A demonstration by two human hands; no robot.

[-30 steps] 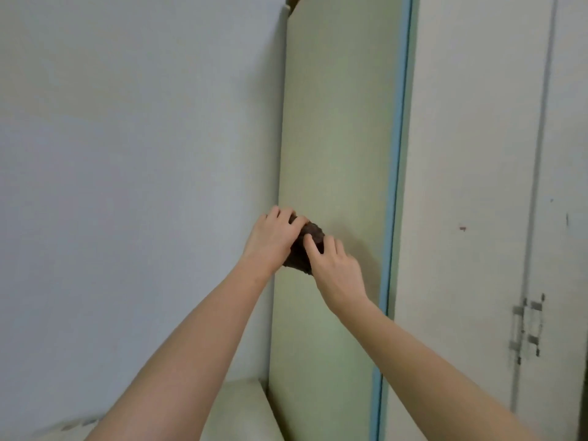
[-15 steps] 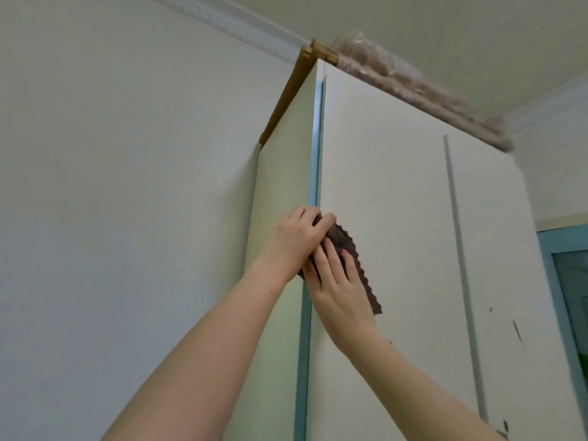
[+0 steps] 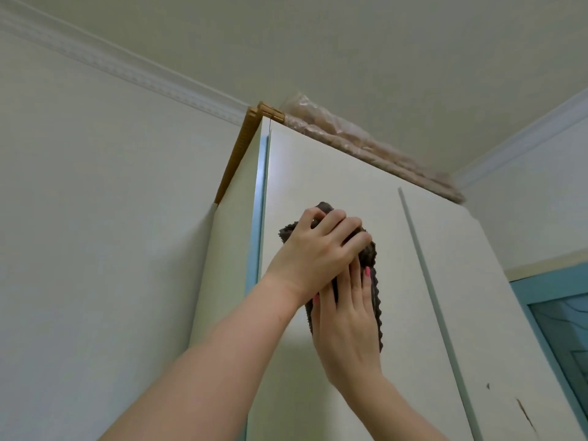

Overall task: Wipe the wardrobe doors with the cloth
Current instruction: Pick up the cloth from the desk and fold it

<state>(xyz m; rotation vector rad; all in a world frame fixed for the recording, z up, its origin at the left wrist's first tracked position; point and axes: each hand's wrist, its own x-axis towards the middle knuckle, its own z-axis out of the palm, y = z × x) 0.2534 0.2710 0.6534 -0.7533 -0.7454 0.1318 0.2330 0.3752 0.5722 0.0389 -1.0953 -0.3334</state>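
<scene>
A dark brown cloth (image 3: 375,291) lies pressed against the upper part of the left wardrobe door (image 3: 324,173), which is plain white. My left hand (image 3: 318,249) grips the cloth's bunched top, fingers curled over it. Just below, my right hand (image 3: 346,323) lies flat on the cloth and holds it to the door, its fingertips tucked under the left hand. The cloth's wavy edge hangs down at the right of my right hand. The right wardrobe door (image 3: 483,281) lies past a narrow vertical gap.
The wardrobe's side panel (image 3: 229,249) with a blue edge strip meets the white wall (image 3: 95,218) on the left. A plastic-wrapped bundle (image 3: 350,138) lies on top of the wardrobe, close under the ceiling. A teal-framed door or window (image 3: 560,313) is at the right.
My view tilted up from the side panel to the wardrobe top. Both hands carried the cloth from the side panel onto the left door front, then rightward and upward.
</scene>
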